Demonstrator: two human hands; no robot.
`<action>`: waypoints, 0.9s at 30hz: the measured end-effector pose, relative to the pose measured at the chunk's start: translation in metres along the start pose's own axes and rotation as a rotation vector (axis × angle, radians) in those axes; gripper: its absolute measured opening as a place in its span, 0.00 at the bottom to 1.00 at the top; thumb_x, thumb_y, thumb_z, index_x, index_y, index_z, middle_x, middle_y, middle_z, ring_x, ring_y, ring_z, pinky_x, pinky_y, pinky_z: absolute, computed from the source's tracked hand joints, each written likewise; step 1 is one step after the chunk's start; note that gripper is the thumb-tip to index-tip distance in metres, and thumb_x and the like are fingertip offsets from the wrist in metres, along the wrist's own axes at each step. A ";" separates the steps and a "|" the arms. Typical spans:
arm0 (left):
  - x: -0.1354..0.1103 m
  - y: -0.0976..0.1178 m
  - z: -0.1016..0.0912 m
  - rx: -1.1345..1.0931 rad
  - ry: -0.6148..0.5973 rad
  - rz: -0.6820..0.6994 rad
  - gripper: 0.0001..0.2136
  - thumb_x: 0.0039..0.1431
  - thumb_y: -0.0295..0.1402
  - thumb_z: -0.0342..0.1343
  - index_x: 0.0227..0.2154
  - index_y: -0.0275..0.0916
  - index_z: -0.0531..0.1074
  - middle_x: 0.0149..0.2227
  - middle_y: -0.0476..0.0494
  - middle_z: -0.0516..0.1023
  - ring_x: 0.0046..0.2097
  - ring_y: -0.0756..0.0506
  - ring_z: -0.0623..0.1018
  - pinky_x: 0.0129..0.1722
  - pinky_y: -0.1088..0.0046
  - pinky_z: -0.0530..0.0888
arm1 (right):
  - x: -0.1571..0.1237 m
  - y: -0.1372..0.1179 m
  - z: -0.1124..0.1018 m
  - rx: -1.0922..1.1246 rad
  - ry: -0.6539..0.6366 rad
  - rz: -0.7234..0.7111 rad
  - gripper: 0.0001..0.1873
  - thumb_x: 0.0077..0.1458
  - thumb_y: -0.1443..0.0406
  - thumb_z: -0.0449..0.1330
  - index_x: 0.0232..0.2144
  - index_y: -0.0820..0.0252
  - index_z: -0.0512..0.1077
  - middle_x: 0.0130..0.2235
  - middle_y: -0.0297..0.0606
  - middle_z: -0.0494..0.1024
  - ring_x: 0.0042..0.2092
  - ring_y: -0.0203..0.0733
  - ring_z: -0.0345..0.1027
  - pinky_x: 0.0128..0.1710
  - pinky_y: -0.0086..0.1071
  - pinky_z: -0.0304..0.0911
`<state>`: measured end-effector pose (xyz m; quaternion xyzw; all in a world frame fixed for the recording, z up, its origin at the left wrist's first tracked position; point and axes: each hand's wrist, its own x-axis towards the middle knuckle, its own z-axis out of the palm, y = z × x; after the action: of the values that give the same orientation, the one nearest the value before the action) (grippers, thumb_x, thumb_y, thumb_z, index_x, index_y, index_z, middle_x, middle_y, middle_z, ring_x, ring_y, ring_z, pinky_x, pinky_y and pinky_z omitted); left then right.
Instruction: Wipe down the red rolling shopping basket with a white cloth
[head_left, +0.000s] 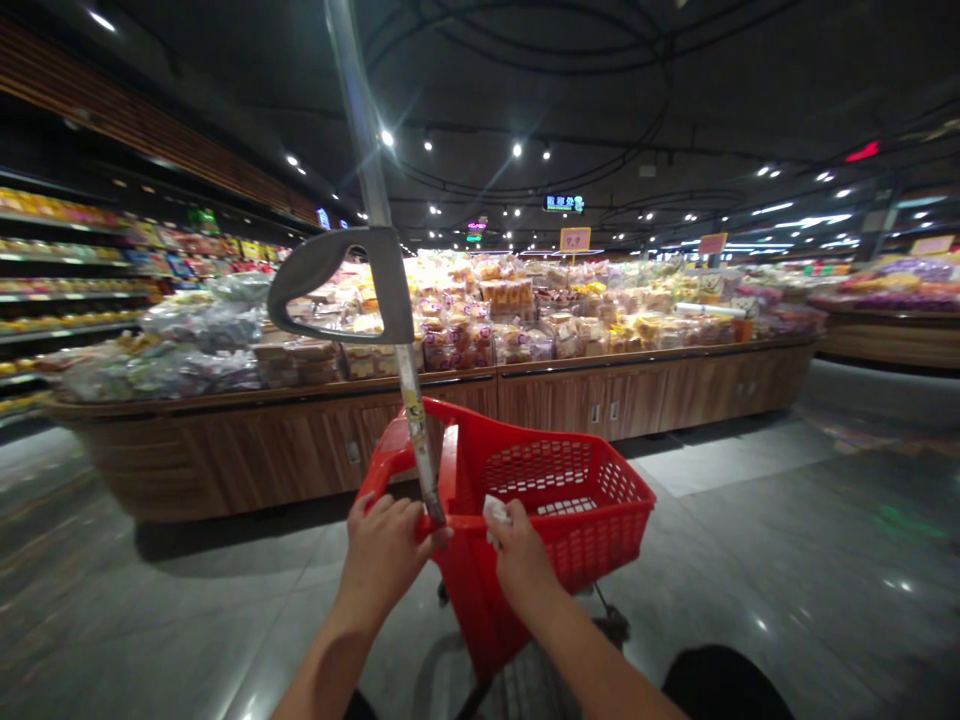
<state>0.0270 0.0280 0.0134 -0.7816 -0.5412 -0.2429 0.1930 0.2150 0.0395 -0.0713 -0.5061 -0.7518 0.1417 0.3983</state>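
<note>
My left hand [384, 548] is wrapped over the red handle bar of a plastic shopping cart [517, 440], its thumb beside the lower end of a metal pole [418, 425]. The pole rises from the cart's handle and runs out of view at the top. Partway up, it carries a grey plastic loop-shaped grip [390, 285]. At the cart's near edge, my right hand [523, 562] is closed around a crumpled white tissue [496, 512]. Whether it also grips the rim is hard to tell. White patches show through the holes of the cart's basket.
Ahead stretches a long wooden display counter [570, 400] heaped with bagged packaged foods [517, 310]. Shelves of goods [60, 270] line the left wall. Another heaped counter [892, 330] stands at the right. The floor [787, 560] is shiny grey tile.
</note>
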 end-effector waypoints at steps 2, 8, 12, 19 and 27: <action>0.000 -0.003 0.000 -0.004 -0.005 0.001 0.11 0.51 0.44 0.52 0.26 0.43 0.73 0.28 0.46 0.77 0.37 0.42 0.72 0.50 0.57 0.56 | -0.003 0.006 -0.001 -0.034 0.054 0.031 0.22 0.54 0.76 0.46 0.46 0.55 0.70 0.40 0.41 0.66 0.38 0.41 0.64 0.38 0.31 0.60; 0.003 -0.015 0.002 -0.021 -0.023 0.001 0.13 0.51 0.47 0.52 0.26 0.44 0.73 0.28 0.48 0.77 0.38 0.42 0.72 0.51 0.57 0.56 | -0.016 0.049 -0.023 -0.099 0.132 0.185 0.26 0.48 0.78 0.47 0.46 0.56 0.72 0.39 0.41 0.68 0.40 0.42 0.66 0.41 0.31 0.61; 0.008 -0.023 0.000 -0.028 -0.047 0.015 0.13 0.50 0.47 0.53 0.25 0.44 0.73 0.28 0.48 0.77 0.38 0.42 0.72 0.50 0.57 0.56 | -0.025 0.051 -0.030 -0.094 0.165 0.238 0.28 0.46 0.79 0.47 0.46 0.58 0.72 0.43 0.45 0.69 0.45 0.45 0.66 0.46 0.34 0.60; 0.010 -0.055 0.010 -0.058 -0.037 0.051 0.12 0.48 0.47 0.55 0.30 0.46 0.74 0.38 0.48 0.78 0.44 0.41 0.73 0.53 0.54 0.56 | -0.054 0.011 -0.026 0.218 0.078 0.229 0.26 0.47 0.74 0.51 0.50 0.56 0.63 0.41 0.39 0.75 0.44 0.44 0.69 0.45 0.34 0.61; -0.060 -0.024 0.036 -0.365 0.485 -0.153 0.21 0.49 0.44 0.57 0.45 0.41 0.68 0.49 0.40 0.71 0.51 0.39 0.70 0.53 0.58 0.66 | -0.063 -0.016 -0.028 0.245 -0.125 0.201 0.12 0.41 0.75 0.54 0.30 0.59 0.70 0.29 0.33 0.75 0.32 0.38 0.68 0.32 0.27 0.57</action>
<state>-0.0076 0.0110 -0.0499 -0.6797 -0.4841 -0.5292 0.1539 0.2360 -0.0278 -0.0719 -0.5166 -0.6977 0.3028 0.3932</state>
